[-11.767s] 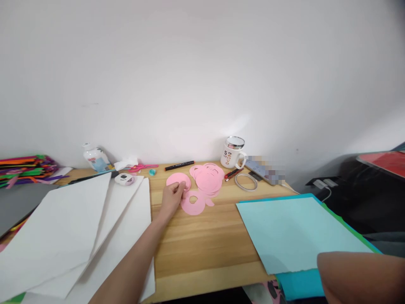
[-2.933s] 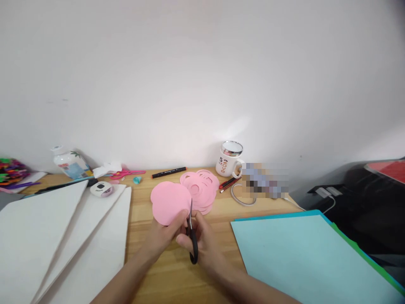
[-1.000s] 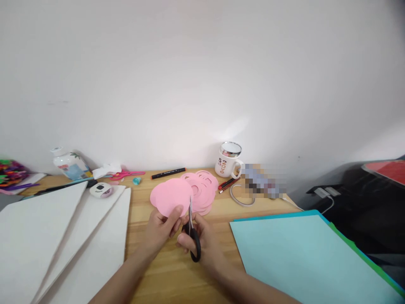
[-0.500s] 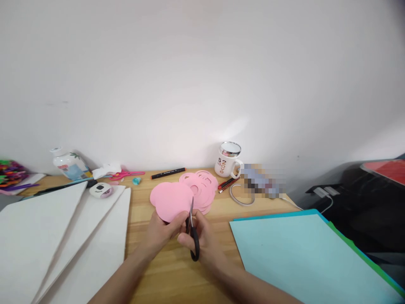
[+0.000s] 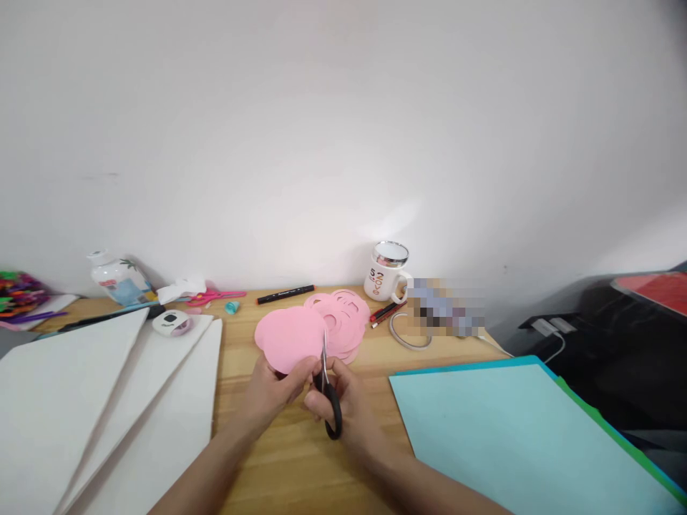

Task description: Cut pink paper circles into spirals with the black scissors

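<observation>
Held over the wooden table [image 5: 268, 465] is a pink paper shape [image 5: 290, 340] with rounded lobes. My left hand [image 5: 276, 383] is closed on its lower edge, thumb on top. Black-handled scissors [image 5: 332, 411] are in my right hand [image 5: 343, 400], their blades pointing up along the right edge of the paper. The blades look nearly together, and the fingertips of both hands are close to each other. Behind the held shape lies a pile of pink paper cutouts [image 5: 348, 322], some with holes in them.
White sheets [image 5: 177, 422] cover the left side, with a white correction-tape dispenser [image 5: 172, 323] on them. Light-blue sheets [image 5: 515, 436] lie at the right. Along the wall stand a mug [image 5: 382, 279] and a bottle [image 5: 121, 279], with a black marker [image 5: 285, 294] and pink scissors [image 5: 217, 295].
The scissors' blades have tilted slightly left and look closer together. My right hand has shifted a little. The pink paper has barely moved.
</observation>
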`<state>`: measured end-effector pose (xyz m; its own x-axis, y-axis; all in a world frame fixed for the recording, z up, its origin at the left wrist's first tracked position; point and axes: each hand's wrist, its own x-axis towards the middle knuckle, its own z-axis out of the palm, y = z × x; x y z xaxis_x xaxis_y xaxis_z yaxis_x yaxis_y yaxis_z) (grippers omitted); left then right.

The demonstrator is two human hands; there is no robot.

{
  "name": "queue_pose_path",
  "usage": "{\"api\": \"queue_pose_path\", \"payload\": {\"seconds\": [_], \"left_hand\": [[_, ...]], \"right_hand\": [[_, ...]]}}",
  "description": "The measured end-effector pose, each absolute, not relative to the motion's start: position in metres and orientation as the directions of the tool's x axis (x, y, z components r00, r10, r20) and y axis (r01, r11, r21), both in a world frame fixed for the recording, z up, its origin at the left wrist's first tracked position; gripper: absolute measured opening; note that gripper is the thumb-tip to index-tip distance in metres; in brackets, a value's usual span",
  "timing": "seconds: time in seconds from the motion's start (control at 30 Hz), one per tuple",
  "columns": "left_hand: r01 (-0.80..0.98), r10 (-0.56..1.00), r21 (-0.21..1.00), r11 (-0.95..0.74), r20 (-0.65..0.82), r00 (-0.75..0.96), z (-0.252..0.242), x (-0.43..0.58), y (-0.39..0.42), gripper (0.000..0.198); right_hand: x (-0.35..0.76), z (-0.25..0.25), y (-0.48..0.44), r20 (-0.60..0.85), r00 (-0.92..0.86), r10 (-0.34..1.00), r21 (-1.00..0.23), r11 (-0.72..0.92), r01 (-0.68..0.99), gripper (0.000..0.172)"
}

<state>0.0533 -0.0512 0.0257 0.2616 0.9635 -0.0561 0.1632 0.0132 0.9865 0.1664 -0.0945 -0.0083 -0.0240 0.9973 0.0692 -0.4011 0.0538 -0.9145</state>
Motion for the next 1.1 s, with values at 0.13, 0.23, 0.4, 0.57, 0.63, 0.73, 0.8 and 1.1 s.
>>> {"api": "queue_pose_path", "payload": {"seconds": [0.13,0.23,0.4,0.57,0.63,0.73,0.8,1.1], "left_hand": [[0.16,0.95,0.987,-0.014,-0.036,0.309,0.02,0.05,-0.049,0.037],[0.163,0.946,0.986,-0.048,-0.007,0.323,0.019,0.05,-0.047,0.042],[0.197,0.956,0.98,-0.034,-0.026,0.294,0.022,0.052,-0.048,0.04],[0.233,0.979,0.972,-0.026,-0.023,0.204,0.026,0.053,-0.05,0.024],[0.234,0.977,0.972,-0.027,-0.024,0.211,0.028,0.054,-0.05,0.025],[0.226,0.972,0.974,-0.023,-0.031,0.231,0.03,0.055,-0.05,0.026],[0.232,0.974,0.973,-0.007,-0.046,0.221,0.031,0.055,-0.05,0.026],[0.215,0.98,0.976,0.038,-0.078,0.183,0.03,0.053,-0.05,0.026]], "right_hand": [[0.167,-0.011,-0.095,0.054,-0.028,0.998,-0.922,0.039,-0.386,0.032],[0.167,-0.009,-0.095,0.047,-0.021,0.999,-0.931,0.036,-0.363,0.033],[0.165,-0.008,-0.097,0.067,-0.037,0.997,-0.938,0.05,-0.342,0.036],[0.165,-0.009,-0.094,0.097,-0.041,0.994,-0.911,0.072,-0.406,0.039],[0.166,-0.008,-0.093,0.111,-0.026,0.993,-0.905,0.091,-0.415,0.039],[0.167,-0.006,-0.093,0.119,-0.025,0.993,-0.906,0.098,-0.413,0.038],[0.168,-0.007,-0.093,0.129,-0.03,0.991,-0.902,0.105,-0.419,0.038],[0.167,-0.008,-0.092,0.136,-0.046,0.99,-0.894,0.103,-0.436,0.035]]}}
